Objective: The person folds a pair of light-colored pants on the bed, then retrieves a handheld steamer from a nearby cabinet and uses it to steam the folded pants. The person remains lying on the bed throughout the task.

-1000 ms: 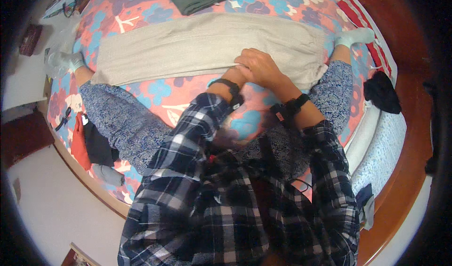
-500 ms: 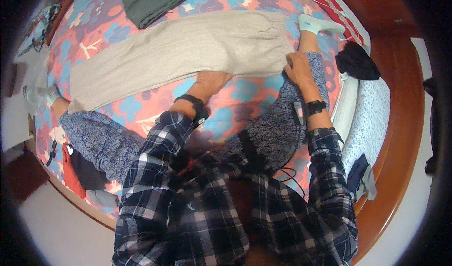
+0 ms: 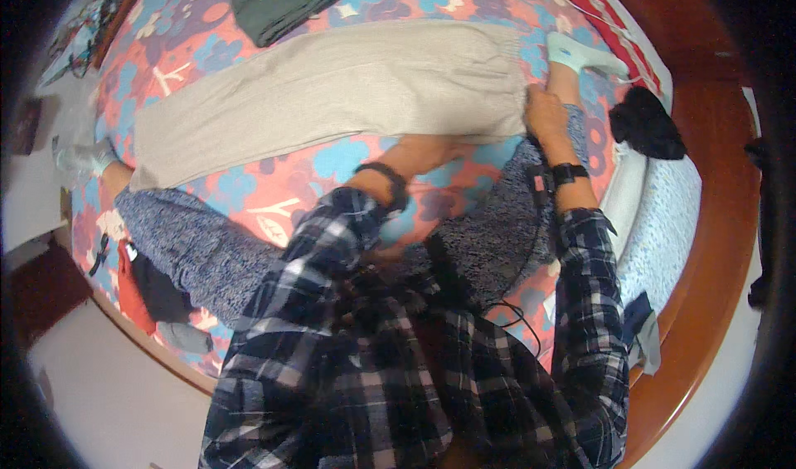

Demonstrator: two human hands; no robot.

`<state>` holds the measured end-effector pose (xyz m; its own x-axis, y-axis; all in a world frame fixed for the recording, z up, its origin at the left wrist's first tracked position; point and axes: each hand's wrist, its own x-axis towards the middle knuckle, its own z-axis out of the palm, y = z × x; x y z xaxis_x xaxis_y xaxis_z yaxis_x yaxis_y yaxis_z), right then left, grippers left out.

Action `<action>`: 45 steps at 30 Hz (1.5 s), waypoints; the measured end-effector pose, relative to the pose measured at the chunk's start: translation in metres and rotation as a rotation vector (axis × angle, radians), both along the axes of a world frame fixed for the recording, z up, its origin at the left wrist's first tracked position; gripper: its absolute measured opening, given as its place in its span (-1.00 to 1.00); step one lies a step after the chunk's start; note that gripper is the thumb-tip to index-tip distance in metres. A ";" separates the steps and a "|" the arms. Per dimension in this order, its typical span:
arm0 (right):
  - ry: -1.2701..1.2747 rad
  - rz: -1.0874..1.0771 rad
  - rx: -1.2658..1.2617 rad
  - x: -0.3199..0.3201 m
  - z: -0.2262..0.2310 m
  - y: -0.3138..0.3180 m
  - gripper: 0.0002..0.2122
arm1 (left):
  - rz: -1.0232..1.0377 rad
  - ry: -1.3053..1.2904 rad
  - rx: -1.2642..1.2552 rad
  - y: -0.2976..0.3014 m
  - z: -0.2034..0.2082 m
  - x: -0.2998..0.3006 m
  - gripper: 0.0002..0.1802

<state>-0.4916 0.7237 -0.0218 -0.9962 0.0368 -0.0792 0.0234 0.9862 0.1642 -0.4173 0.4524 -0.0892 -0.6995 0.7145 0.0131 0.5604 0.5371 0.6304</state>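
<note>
A pair of beige knit trousers, folded lengthwise, lies flat across the bed before me. Its gathered end is at the right. My right hand is closed on the near corner of that end, fingers curled over the fabric. My left hand is at the near long edge, right of the middle. Its fingertips are blurred and partly hidden at the fabric, so its grip does not show. Both wrists wear dark bands.
A folded dark green garment lies beyond the trousers on the flowered bedsheet. My legs spread to either side. At right are a black cloth, a light blue patterned pillow and the wooden bed edge. Dark and red clothes lie at left.
My left hand has slid right along the near edge of the trousers. The right hand stays at the corner. The whole view has shifted slightly.
</note>
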 end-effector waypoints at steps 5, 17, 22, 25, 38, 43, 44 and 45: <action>0.056 0.020 -0.216 -0.001 0.000 0.019 -0.67 | 0.003 0.058 -0.030 0.027 0.009 0.001 -0.63; -0.740 -0.374 -0.803 -0.037 0.022 0.027 -0.33 | 0.124 0.441 0.154 0.017 -0.009 0.024 -0.57; -0.719 -0.521 -1.382 -0.020 0.023 0.027 -0.51 | 0.106 0.296 0.134 0.015 -0.005 0.025 -0.55; -0.679 -0.378 -1.315 -0.013 0.037 0.030 -0.54 | 0.131 0.228 0.137 0.020 -0.002 0.024 -0.57; -0.424 -0.074 -0.453 -0.019 -0.001 0.042 -0.46 | 0.105 0.307 0.105 0.020 -0.003 0.025 -0.42; -0.176 -0.036 -0.060 -0.007 0.000 0.023 -0.73 | 0.077 0.328 0.102 0.026 0.008 0.031 -0.18; -0.169 -0.037 -0.016 -0.005 0.001 0.017 -0.74 | 0.054 0.314 0.076 0.027 0.011 0.032 -0.13; -0.111 -0.052 -0.007 -0.004 0.003 0.012 -0.78 | 0.045 0.360 0.075 0.027 0.014 0.033 -0.12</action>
<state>-0.4957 0.7359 -0.0189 -0.9782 0.0868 -0.1888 0.0562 0.9853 0.1616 -0.3847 0.4793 -0.0752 -0.6713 0.6710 0.3148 0.7303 0.5261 0.4358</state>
